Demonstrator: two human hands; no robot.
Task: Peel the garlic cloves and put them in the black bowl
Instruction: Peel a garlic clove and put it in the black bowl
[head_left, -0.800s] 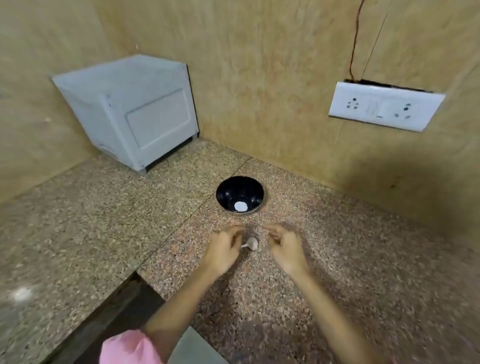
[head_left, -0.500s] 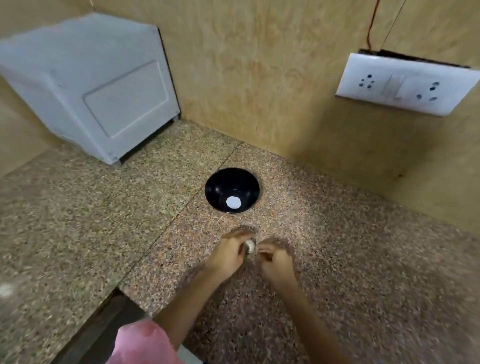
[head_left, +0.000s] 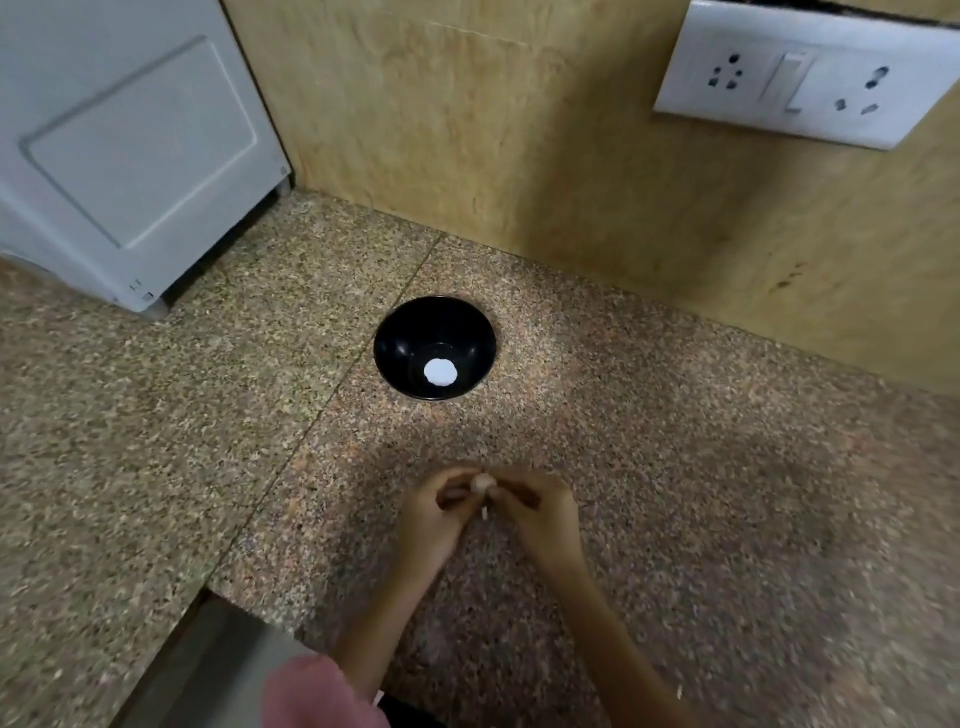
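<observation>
You are in the peeling step. Your left hand (head_left: 434, 512) and right hand (head_left: 537, 512) meet over the table (head_left: 727, 493), fingers curled in, and both pinch one garlic clove (head_left: 482, 484) between their fingertips, just in front of you. A pale sliver (head_left: 484, 514) hangs just under the clove; it looks like loose skin or the stem, though blur keeps it from being sure. How much skin is off cannot be told.

The black bowl (head_left: 405, 338) stands farther back on the table, well apart from your hands, toward the wall (head_left: 493, 156). A white round patch (head_left: 440, 372) sits at its bottom; it may be a glare spot or a clove, and the picture does not settle which.

Next, as I judge it, you need to work the skin free with your fingertips while one hand keeps the clove steady, then reach forward and drop the bare clove in the bowl.

No brand, label or writing can be read: the white appliance (head_left: 130, 145) at the back left carries only tiny marks near its lower corner, too small to make out, and the socket plate (head_left: 805, 88) is plain
</observation>
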